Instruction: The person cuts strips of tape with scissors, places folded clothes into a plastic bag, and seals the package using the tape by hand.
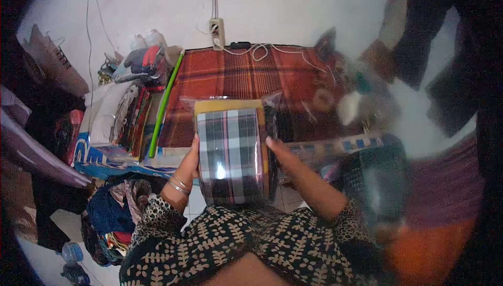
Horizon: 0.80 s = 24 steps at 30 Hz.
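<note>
A folded plaid cloth in clear plastic (229, 144) is held upright in front of my chest, black, grey and white with thin pink lines. Yellow backing (228, 106) shows above it, and glare lies on the wrapping. My left hand (190, 163) grips the left edge, with bangles on the wrist. On the opposite edge, my right hand (279, 154) presses with its thumb up. The fingers of both hands are mostly hidden behind the package.
An orange-brown striped cloth (236, 73) covers the surface ahead. A green stick (166, 105) lies along its left side, beside stacked packaged fabrics (137, 118). A power strip (216, 33) hangs on the wall. Piled clothes (112, 210) sit at lower left; a dark basket (374, 181) stands at right.
</note>
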{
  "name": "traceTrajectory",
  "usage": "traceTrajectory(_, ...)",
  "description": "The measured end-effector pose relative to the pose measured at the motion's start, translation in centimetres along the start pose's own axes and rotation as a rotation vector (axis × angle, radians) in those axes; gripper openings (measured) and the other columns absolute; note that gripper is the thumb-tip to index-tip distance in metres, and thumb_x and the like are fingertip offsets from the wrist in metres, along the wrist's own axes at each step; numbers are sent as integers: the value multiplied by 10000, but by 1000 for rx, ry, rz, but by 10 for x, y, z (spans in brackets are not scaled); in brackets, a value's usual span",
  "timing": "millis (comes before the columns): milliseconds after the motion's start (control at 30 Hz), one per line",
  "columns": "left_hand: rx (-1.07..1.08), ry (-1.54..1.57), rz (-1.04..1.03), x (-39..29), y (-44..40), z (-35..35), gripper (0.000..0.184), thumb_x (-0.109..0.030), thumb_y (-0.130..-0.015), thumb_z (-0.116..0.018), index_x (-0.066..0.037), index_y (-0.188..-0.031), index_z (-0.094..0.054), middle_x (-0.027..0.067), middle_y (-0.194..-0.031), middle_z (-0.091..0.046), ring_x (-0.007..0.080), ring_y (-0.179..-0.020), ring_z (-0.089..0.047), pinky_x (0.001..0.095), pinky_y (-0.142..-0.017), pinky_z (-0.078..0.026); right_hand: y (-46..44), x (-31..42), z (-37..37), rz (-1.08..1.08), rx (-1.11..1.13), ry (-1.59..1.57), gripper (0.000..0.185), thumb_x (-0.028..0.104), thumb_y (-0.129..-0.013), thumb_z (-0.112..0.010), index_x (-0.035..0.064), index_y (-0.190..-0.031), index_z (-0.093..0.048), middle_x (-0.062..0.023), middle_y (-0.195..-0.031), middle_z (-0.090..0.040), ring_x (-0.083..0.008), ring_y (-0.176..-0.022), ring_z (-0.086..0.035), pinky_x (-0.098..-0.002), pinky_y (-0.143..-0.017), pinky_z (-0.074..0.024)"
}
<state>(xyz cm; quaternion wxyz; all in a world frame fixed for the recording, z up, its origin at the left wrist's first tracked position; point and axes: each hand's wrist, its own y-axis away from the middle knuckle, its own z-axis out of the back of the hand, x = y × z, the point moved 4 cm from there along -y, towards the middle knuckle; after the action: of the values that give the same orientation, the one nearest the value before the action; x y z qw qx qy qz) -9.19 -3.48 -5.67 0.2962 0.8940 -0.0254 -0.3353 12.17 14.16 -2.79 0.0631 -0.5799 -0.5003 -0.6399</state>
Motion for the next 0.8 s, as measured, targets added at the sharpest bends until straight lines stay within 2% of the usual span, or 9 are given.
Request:
traceTrajectory(67,-60,-53,-250,6,-7,4,685,-589,-955,-356,-80,-1414,-351,109,-1308,-517,238,-1158,-531,363,-956,-457,24,17,-18,115,-216,313,865,500,-751,-725,-27,-1349,-390,-185,-1330,-484,-318,-1216,-476,-422,-1027,-363)
traceTrajectory(233,-48,-203,-560,-4,0,2,691,-563,-974,-322,-51,-1435,-264,139,-1363,-429,239,-1232,-452,364,-1031,-382,33,29,-12,429,-275,285,973,449,-699,-793,-25,-1385,-291,-209,-1295,-484,-307,-1211,-468,-416,-1034,-356)
traceTrajectory(300,-51,-7,-699,-23,5,-7,665,-580,-973,-291,-90,-1418,-358,95,-1327,-505,242,-1188,-503,389,-1006,-409,36,44,-9,709,-211,299,983,475,-720,-775,15,-1420,-260,-159,-1325,-451,-280,-1244,-419,-378,-1050,-329)
traceTrajectory(400,32,-371,-1142,-40,-39,37,618,-534,-980,-305,-78,-1392,-372,96,-1326,-493,242,-1195,-488,386,-1024,-387,16,37,13,1122,-182,444,1010,464,-692,-805,39,-1425,-255,-167,-1337,-447,-283,-1243,-429,-386,-1063,-325)
traceTrajectory(533,21,-523,-1188,-33,-108,73,591,-470,-989,-304,-44,-1397,-342,121,-1343,-464,250,-1223,-457,379,-1041,-357,-65,-6,54,957,-34,413,1139,354,-507,-937,-12,-1377,-299,-168,-1299,-480,-293,-1226,-454,-420,-1052,-339)
traceTrajectory(633,-39,-736,-1307,-3,-135,87,572,-422,-996,-303,-18,-1401,-319,139,-1356,-442,255,-1245,-434,374,-1054,-334,-62,-35,40,763,78,68,1160,354,-478,-950,-12,-1370,-305,-161,-1308,-472,-286,-1230,-447,-417,-1048,-345)
traceTrajectory(700,4,-764,-1341,9,-147,95,560,-390,-1001,-303,-1,-1404,-304,152,-1365,-427,259,-1259,-418,370,-1063,-319,-22,-44,23,944,-25,108,1121,324,-521,-938,-9,-1377,-296,-163,-1344,-452,-279,-1266,-414,-398,-1060,-335)
traceTrajectory(767,300,-464,-1121,5,-148,95,538,-323,-997,-302,11,-1418,-290,165,-1396,-395,271,-1289,-384,378,-1094,-277,-40,-67,40,920,-188,296,1108,313,-554,-924,-8,-1395,-277,-165,-1374,-424,-275,-1283,-400,-396,-1063,-334)
traceTrajectory(800,323,-141,-972,3,-155,99,574,-433,-987,-324,-28,-1393,-344,120,-1356,-449,243,-1232,-441,383,-1068,-325,-44,-73,46,881,-321,484,1097,301,-586,-909,-6,-1414,-258,-167,-1405,-396,-272,-1300,-385,-395,-1066,-332)
